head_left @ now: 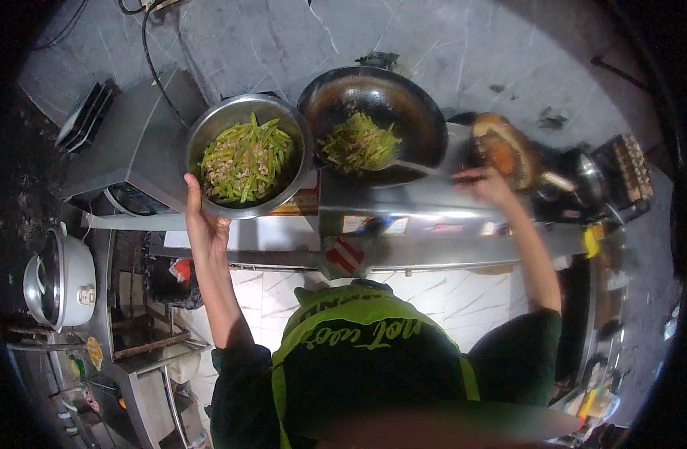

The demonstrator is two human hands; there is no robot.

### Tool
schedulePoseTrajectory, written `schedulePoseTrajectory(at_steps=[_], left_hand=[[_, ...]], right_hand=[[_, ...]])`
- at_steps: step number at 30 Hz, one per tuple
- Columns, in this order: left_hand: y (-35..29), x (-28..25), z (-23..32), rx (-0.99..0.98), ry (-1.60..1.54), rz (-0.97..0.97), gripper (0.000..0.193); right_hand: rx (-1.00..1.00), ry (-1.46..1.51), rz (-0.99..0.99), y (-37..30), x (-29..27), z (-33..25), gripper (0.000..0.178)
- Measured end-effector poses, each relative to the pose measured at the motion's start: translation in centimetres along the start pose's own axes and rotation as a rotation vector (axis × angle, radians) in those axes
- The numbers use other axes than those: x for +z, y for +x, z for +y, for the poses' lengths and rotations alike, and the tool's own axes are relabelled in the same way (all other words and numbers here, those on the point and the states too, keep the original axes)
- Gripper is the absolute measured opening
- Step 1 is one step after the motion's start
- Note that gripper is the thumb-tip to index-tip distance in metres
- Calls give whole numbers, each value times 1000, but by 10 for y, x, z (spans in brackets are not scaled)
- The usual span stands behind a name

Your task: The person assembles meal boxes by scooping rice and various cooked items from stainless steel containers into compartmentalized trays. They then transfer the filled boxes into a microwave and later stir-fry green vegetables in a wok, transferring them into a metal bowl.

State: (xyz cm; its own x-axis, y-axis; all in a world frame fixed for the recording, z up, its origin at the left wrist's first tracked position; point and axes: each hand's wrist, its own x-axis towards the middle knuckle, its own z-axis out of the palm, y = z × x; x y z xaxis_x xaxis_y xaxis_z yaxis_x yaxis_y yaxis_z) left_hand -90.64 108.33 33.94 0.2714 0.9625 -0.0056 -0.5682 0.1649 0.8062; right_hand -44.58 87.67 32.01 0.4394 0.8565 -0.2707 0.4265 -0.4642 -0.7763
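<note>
My left hand (202, 217) grips the near left rim of a round steel bowl (304, 165), thumb up along its side. Inside lie cut green beans (246, 161) mixed with small pale bits. Just right of the bowl sits a dark wok (422, 112) with more green beans (362, 142) gathered in its lower left part. A metal spatula (414, 166) reaches from these beans over the wok's near right rim towards my right hand (484, 185). Those fingers are curled around the handle's end, somewhat blurred.
A second pan (527, 146) with an orange-brown inside stands right of the wok, beside a metal pot (585, 173). Left of the bowl is a grey metal appliance (145, 142). A white rice cooker (77, 278) stands at the far left. The steel counter edge (448, 258) runs before me.
</note>
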Motion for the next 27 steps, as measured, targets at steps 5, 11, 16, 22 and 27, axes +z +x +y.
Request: schedulePoseTrajectory(at_steps=[5, 11, 16, 22, 27], left_hand=[[-3, 1, 1, -13, 0, 33, 66], [10, -1, 6, -84, 61, -77, 63], [29, -10, -2, -79, 93, -127, 61], [45, -12, -9, -130, 140, -223, 60], [45, 8, -17, -155, 52, -226, 63]], right_hand=[[49, 59, 93, -48, 20, -11, 31], [-97, 116, 207, -101, 16, -46, 28], [-29, 5, 331, -123, 1, -96, 26], [-98, -95, 423, -157, 8, -173, 30], [-282, -541, 390, -157, 48, -226, 30]])
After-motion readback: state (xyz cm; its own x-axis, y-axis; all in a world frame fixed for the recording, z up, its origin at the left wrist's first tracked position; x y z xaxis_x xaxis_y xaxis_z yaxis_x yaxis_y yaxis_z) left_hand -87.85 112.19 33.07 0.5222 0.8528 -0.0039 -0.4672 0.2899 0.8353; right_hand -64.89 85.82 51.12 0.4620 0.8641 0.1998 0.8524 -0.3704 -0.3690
